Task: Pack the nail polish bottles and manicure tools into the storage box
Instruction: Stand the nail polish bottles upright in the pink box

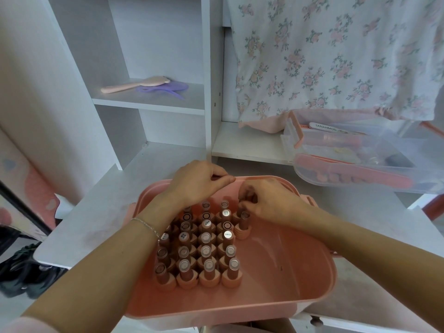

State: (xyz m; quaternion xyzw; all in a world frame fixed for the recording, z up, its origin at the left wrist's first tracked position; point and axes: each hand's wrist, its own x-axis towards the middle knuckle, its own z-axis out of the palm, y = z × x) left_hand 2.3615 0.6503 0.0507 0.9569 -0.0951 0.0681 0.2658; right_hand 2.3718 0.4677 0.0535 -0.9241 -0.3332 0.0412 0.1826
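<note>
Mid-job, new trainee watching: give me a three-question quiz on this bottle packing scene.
1. True or false: the nail polish bottles stand upright in the pink storage box.
2. Which hand grips a bottle at the far row: A left, B right?
3. What lies on the shelf behind?

Key: 1 true. 2 B, the right hand; the left hand is over the far rim. 3 A pink hairbrush and a purple comb.

Bright, soft shadows (edges warped, blurry).
</note>
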